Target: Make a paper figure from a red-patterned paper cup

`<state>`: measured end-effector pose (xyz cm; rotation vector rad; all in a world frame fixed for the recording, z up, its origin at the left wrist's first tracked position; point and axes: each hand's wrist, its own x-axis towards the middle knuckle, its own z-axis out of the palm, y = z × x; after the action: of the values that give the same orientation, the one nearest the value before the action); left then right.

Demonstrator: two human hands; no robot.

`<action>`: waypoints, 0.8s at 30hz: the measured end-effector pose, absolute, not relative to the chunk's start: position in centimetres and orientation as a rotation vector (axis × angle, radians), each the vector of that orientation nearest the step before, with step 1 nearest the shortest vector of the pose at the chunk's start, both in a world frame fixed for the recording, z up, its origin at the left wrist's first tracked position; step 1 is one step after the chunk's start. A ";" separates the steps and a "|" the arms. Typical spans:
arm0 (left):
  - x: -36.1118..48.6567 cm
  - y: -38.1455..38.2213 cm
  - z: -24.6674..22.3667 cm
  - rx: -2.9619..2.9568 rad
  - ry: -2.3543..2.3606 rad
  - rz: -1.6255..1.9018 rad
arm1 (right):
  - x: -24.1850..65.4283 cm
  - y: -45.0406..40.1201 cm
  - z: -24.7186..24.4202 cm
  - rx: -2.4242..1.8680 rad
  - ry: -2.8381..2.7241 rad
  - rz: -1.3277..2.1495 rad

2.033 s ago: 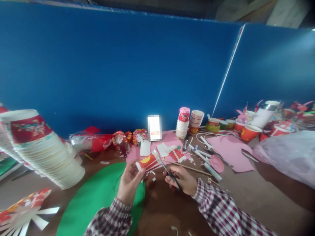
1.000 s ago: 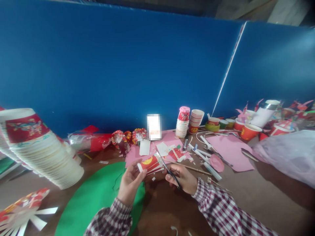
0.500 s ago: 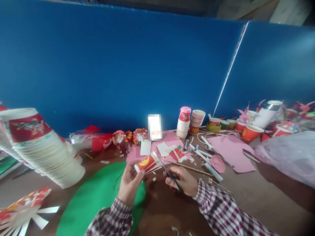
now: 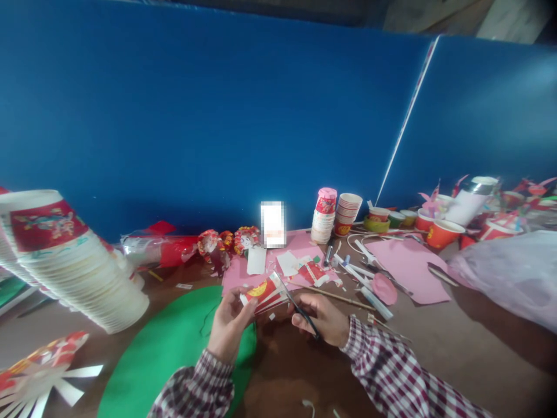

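My left hand [image 4: 229, 325] pinches a red paper cup piece [image 4: 260, 290] with a yellow mark; its right side is slit into strips. Black-handled scissors [image 4: 304, 313] are in my right hand [image 4: 322, 319], fingers closed round the handles, with the blades up against the strips. Beneath my left hand lies a round green sheet [image 4: 183, 354] on the brown table [image 4: 287, 371]. Just beyond both hands, pink paper [image 4: 237, 276] carries white and red paper scraps.
A large leaning cup stack [image 4: 82, 261] stands at left, above a cut cup with splayed strips [image 4: 43, 374]. Two smaller stacks [image 4: 324, 217] [image 4: 348, 213] stand behind. Pink sheets [image 4: 407, 267], orange cups [image 4: 444, 233] and a plastic bag [image 4: 513, 278] are at right.
The cup piece has turned slightly and its strips sit a little farther right, against the blades. Both hands stay almost in place, with the same holds.
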<state>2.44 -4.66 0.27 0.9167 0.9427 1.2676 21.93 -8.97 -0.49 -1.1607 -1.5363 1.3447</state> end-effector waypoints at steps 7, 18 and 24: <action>2.4 -4.7 0.3 0.925 0.929 1.239 | 21.9 -9.0 -0.2 -1.164 -1.533 1.343; 2.5 -4.7 0.0 0.936 0.924 1.209 | 21.9 -9.0 -0.4 -1.155 -1.513 1.348; 2.5 -4.8 0.0 0.931 0.907 1.206 | 21.8 -9.0 -0.1 -1.151 -1.476 1.356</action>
<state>2.51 -4.77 0.01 0.9306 0.9070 1.2060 21.76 -9.03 -0.10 -1.1509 -1.4756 1.3557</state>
